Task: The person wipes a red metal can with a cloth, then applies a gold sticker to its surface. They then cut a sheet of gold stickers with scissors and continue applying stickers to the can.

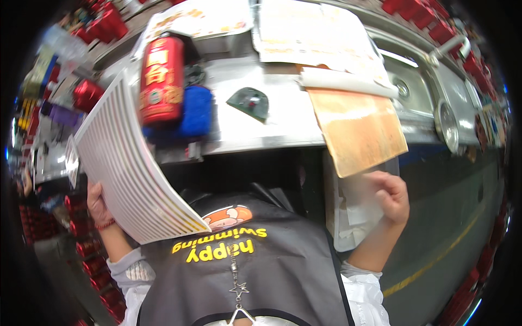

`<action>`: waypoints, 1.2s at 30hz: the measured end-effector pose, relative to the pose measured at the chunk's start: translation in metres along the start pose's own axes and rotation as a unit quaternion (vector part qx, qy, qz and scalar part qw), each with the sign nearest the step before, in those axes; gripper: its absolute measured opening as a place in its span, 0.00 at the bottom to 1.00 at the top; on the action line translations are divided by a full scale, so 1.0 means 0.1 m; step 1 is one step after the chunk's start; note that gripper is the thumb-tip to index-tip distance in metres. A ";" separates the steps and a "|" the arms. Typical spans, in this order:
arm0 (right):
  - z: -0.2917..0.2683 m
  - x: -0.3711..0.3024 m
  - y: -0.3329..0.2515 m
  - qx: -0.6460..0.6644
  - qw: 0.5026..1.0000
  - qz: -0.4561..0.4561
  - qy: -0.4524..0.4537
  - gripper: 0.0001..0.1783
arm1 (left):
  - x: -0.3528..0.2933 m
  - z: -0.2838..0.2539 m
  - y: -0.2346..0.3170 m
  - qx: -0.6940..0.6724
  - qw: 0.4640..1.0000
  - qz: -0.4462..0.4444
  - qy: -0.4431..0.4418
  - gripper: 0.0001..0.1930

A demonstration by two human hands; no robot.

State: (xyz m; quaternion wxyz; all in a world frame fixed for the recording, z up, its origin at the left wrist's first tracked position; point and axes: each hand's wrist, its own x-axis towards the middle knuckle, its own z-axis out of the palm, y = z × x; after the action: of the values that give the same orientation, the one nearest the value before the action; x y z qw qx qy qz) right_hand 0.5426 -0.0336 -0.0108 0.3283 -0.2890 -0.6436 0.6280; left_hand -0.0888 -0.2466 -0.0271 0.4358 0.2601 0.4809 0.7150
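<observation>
My left hand [99,205] grips the lower left edge of a thin white board with grey stripes [128,157], tilted beside the counter. Most of the fingers are hidden behind it. My right hand [390,196] hovers below the near right corner of a tan, flat sheet that looks like sheet cake [359,127]; its fingers are loosely bent and apart, slightly blurred, with nothing visible in them. That sheet hangs over the counter's front edge, and a white paper roll [348,82] lies across its far end. A dark green scraper [250,103] lies on the counter.
A tall red can [162,79] stands beside a blue cloth-like item [194,111]. Paper-covered trays [315,32] line the back, and a steel sink [405,81] is at right. Under the counter, a pale bin [348,233] holds crumpled paper.
</observation>
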 end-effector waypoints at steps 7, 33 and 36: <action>2.01 1.26 0.09 0.083 0.971 0.030 -0.220 0.30 | -0.21 0.25 -0.08 -0.047 0.998 0.015 0.035 0.28; 4.17 2.04 0.45 0.079 0.869 0.198 -0.447 0.42 | -1.78 -0.93 -0.50 -0.142 0.939 0.087 0.301 0.16; 4.05 2.10 0.65 0.135 0.814 0.202 -0.528 0.58 | -1.80 -1.05 -0.64 -0.152 0.933 0.036 0.325 0.16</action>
State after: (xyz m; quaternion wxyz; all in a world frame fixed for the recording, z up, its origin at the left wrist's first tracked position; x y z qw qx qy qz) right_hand 0.0919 -0.1163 -0.0612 -0.1604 0.0113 -0.5539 0.8169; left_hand -0.0611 -0.4426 -0.1191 0.2640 -0.0388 0.4722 0.8401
